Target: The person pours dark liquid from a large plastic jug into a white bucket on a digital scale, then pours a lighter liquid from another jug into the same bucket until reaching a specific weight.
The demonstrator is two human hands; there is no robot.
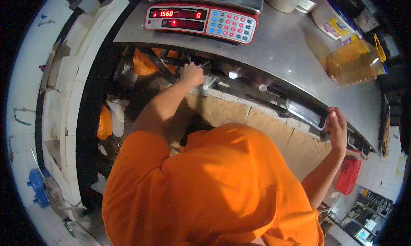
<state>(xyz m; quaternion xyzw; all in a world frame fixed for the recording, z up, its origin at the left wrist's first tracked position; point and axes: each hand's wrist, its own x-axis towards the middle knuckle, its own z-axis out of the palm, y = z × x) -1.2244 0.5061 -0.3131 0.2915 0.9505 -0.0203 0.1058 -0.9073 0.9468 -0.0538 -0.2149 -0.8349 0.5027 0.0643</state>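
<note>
My left hand [192, 75] reaches into the shadow under the front of a stainless steel counter [282, 50]. Thin metal utensils [203, 64] show beside its fingers, but whether the hand holds any of them is unclear. My right hand [337, 121] is at the counter's front edge on the right, fingers curled over it. Close by, a rectangular metal tray [303, 112] sits on the shelf below the edge. Several round, pale ends of objects, one of them a white disc [233, 74], show in the dark gap between my hands.
On the counter stand a digital weighing scale [200, 24] with lit display, a jug of yellow oil [351, 63] and a white tub [332, 18]. Below are an orange bag [146, 64] and a tiled floor [229, 109]. A red crate [347, 175] is right, a tiled ledge [80, 85] left.
</note>
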